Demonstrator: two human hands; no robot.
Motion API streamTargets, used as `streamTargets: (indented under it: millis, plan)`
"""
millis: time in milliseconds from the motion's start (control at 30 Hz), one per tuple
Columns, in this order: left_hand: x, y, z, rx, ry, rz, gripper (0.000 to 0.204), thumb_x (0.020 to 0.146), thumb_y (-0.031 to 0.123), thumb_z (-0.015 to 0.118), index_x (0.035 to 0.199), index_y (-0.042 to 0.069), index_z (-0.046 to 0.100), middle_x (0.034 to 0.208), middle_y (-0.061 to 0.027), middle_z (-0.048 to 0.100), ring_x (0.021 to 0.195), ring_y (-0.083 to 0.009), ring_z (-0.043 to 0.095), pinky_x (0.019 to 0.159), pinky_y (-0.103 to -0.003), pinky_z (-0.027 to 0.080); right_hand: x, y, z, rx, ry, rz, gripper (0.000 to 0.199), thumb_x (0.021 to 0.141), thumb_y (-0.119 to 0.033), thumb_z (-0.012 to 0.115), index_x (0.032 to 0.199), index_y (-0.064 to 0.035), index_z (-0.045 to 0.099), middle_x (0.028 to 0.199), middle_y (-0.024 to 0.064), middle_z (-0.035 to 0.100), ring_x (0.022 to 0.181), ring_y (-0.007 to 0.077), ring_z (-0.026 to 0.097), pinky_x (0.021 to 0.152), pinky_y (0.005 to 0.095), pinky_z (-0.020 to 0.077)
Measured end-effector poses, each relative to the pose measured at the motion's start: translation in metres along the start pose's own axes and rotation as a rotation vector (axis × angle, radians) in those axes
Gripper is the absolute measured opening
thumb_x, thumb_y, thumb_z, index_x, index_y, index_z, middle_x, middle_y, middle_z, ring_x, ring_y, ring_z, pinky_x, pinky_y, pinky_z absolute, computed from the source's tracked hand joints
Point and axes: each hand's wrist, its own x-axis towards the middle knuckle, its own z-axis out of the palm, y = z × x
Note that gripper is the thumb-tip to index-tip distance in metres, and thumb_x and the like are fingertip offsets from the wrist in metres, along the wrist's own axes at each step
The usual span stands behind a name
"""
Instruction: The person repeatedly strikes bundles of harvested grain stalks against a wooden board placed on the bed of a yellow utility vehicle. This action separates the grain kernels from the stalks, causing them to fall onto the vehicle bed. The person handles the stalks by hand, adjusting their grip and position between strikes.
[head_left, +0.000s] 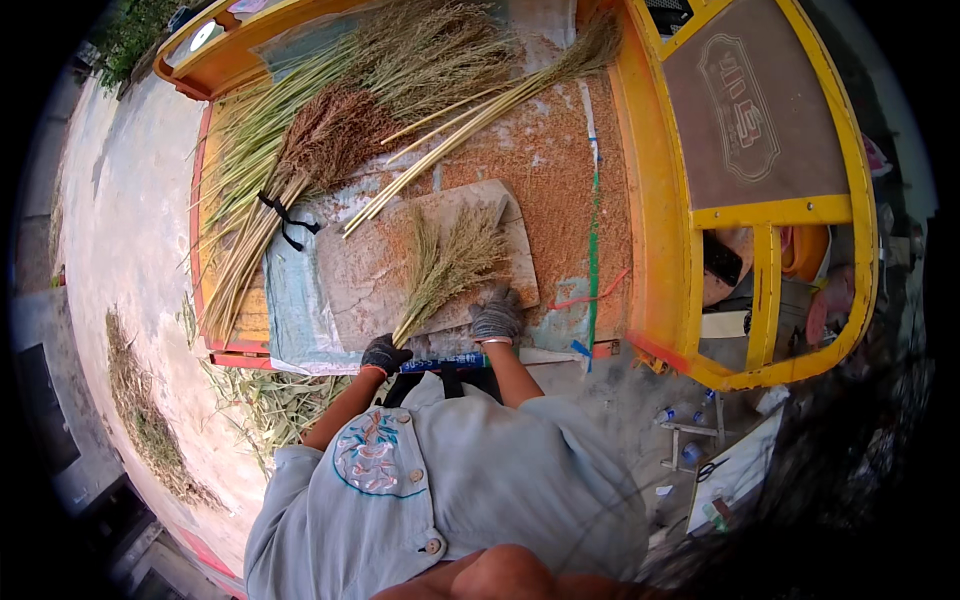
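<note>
Green stalk bundle [445, 275] across a grey board [350, 285], seed heads [470, 240] on.
Left hand [385, 355] grips its stems [408, 322]; whether the right hand [496, 316] grips, I cannot tell. Work looks partway: loose grain [575, 150] spread beyond, another tied sheaf [330, 140] untouched.

Forearms [342, 411] forward, left fingers [399, 354] curled

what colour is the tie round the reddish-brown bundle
Black; the tie shows best in the head view, the only one here.

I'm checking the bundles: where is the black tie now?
In the head view's upper left, the black tie wraps the stalks of the reddish-brown bundle.
</note>
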Motion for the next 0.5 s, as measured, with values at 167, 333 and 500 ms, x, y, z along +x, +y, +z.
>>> streamTargets:
  millis: [167, 333, 500]
  plan:
    - [0.022, -0.019, 0.008, 0.083, 0.030, 0.024, 0.048, 0.065, 0.040, 0.070, 0.096, 0.004, 0.063, 0.085, -0.0202, 0.064, 0.080, -0.0337, 0.063, 0.073, -0.040, 0.050, 0.060, -0.008, 0.025, 0.031, -0.103, 0.096, 0.065, 0.082, -0.038, 0.058, 0.132, -0.0024, 0.036, 0.132, 0.0201, 0.042, 0.122, 0.0324, 0.042, 0.099, 0.0418, 0.0368]
    - [0.031, -0.028, 0.006, 0.013, 0.011, 0.044, 0.046, 0.067, 0.042, 0.066, 0.095, 0.005, 0.064, 0.087, -0.0213, 0.064, 0.083, -0.0357, 0.062, 0.075, -0.043, 0.049, 0.095, 0.004, 0.036, 0.363, -0.085, 0.099, 0.047, 0.083, -0.016, 0.057, 0.126, -0.0022, 0.043, 0.124, 0.0255, 0.048, 0.111, 0.0299, 0.054, 0.075, 0.0410, 0.0504]
    - [0.036, -0.026, -0.001, 0.037, -0.027, 0.120, 0.050, 0.066, 0.044, 0.066, 0.095, 0.004, 0.063, 0.089, -0.0224, 0.063, 0.084, -0.0370, 0.061, 0.075, -0.043, 0.049, 0.123, 0.065, 0.076, 1.372, -0.074, 0.301, 0.046, 0.080, 0.002, 0.054, 0.124, -0.0087, 0.044, 0.097, 0.0172, 0.058, 0.056, 0.0230, 0.054, 0.049, 0.0368, 0.0455]
